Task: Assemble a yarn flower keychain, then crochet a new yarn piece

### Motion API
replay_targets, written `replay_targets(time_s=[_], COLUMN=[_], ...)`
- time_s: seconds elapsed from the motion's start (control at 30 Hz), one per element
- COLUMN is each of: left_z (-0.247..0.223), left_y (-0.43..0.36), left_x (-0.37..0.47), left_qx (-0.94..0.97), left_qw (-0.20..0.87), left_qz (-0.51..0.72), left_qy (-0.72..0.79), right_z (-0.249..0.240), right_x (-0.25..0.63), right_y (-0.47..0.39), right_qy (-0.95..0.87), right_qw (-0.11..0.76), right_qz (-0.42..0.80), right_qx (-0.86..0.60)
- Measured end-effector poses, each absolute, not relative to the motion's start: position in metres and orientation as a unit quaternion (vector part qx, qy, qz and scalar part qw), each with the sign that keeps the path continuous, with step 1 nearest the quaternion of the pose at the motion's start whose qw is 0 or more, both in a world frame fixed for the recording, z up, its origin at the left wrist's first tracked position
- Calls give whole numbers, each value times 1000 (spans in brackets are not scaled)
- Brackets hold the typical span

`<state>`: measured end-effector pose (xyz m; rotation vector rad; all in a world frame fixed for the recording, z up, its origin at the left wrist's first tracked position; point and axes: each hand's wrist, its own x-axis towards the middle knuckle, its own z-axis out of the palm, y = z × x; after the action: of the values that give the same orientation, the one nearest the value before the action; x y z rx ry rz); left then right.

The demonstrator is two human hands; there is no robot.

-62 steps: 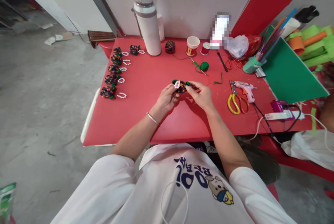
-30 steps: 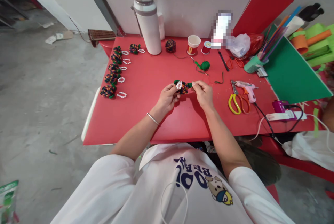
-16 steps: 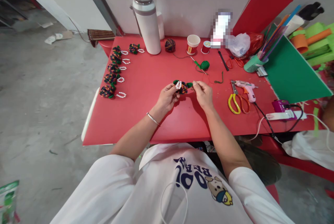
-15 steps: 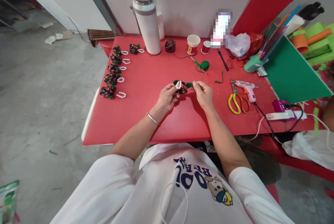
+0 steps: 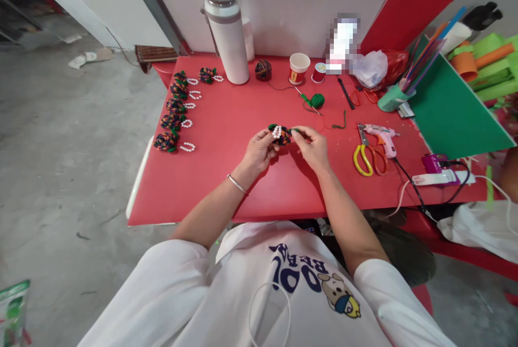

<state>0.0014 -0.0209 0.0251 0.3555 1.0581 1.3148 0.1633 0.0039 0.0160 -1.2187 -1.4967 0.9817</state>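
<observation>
A dark multicoloured yarn flower (image 5: 285,135) with green leaves and a small loop of white beads (image 5: 277,131) is held over the red table (image 5: 226,174). My left hand (image 5: 260,151) pinches its left side, thumb by the beads. On the other side, the fingers of my right hand (image 5: 311,146) are closed on the green leaf at the flower's right edge. Several similar flowers (image 5: 165,141) with bead loops (image 5: 188,147) lie along the table's left side. Behind my hands are a green yarn ball (image 5: 317,101) and a crochet hook (image 5: 303,96).
At the back stand a white bottle (image 5: 227,39), a dark yarn ball (image 5: 263,69), a paper cup (image 5: 298,69) and a thread spool (image 5: 319,72). To the right lie scissors (image 5: 363,161), a pink glue gun (image 5: 382,135) and a power strip (image 5: 441,178). A person's arm shows at the far right.
My right hand has moved slightly left, closer to the flower, and its fingers now cover more of the right leaf. My left hand has hardly moved.
</observation>
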Motion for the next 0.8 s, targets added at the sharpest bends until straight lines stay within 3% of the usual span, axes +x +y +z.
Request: replay_targets(time_s=[0.2, 0.8], left_z=[29, 20], left_y=[-21, -20], left_x=[1, 1], left_qx=[139, 155], left_qw=[650, 650], left_qz=[580, 580], left_qy=[470, 465], right_z=[5, 2], right_x=[169, 170], right_y=[15, 13], right_qy=[-495, -481], right_qw=[514, 523], right_qz=[456, 459], right_qx=[-532, -534])
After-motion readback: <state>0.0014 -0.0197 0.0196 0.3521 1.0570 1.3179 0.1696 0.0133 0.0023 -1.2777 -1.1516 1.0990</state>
